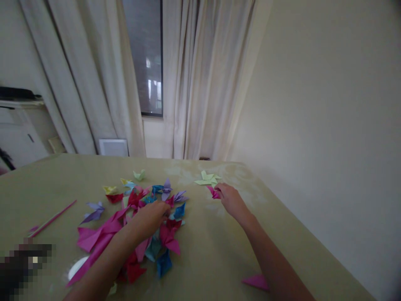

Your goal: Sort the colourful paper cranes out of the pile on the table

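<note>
My left hand (152, 214) rests on a heap of folded paper shapes (147, 225) in pink, red, blue and purple, fingers curled down into it; what they grip is hidden. My right hand (230, 198) reaches farther out on the table (213, 255), its fingertips pinched on a small pink folded piece (214, 192). Just beyond that piece lies a light green folded paper shape (208, 179).
A long pink paper strip (53, 218) lies at the left, a pink scrap (257, 281) near my right forearm, a white round thing (77, 266) under the heap's near edge. Curtains and a window stand behind the table; a wall runs along the right.
</note>
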Available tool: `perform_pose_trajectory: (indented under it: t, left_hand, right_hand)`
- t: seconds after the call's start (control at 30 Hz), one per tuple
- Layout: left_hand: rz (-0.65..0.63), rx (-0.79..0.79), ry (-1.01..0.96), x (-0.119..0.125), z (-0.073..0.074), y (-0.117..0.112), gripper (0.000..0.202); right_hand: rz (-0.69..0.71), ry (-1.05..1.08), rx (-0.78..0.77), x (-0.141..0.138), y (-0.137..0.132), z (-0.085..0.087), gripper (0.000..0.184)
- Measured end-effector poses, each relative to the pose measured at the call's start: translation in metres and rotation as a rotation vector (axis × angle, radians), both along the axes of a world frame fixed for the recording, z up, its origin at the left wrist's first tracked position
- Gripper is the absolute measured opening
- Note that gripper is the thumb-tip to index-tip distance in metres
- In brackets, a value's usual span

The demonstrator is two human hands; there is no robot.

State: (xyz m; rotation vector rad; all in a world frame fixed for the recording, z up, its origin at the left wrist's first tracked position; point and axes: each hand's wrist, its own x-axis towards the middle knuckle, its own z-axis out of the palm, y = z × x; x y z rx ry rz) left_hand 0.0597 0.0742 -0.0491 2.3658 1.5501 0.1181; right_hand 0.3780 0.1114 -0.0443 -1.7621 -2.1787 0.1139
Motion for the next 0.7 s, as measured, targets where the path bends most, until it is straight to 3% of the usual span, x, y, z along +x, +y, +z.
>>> perform_pose_trajectory:
  t: [0.27, 0.47, 0.57, 0.7]
  left_hand:
    - [0.023, 0.12, -0.191, -0.014, 0.017, 0.006, 0.025]
    - [-0.003, 0.094, -0.582, -0.011, 0.042, -0.006, 0.028]
    - [-0.07, 0.071, -0.699, 0.0, 0.05, -0.016, 0.028]
    - [-0.092, 0.095, -0.75, 0.017, 0.054, -0.028, 0.023]
  right_hand:
    - [0.011, -0.066, -0.013, 0.0, 0.001, -0.007, 0.032]
    - [0.049, 0.044, 0.078, -0.014, -0.021, 0.023, 0.027]
    - [0.198, 0.271, 0.091, -0.037, -0.045, 0.04, 0.018]
    - [0.403, 0.465, 0.12, -0.064, -0.076, 0.051, 0.025]
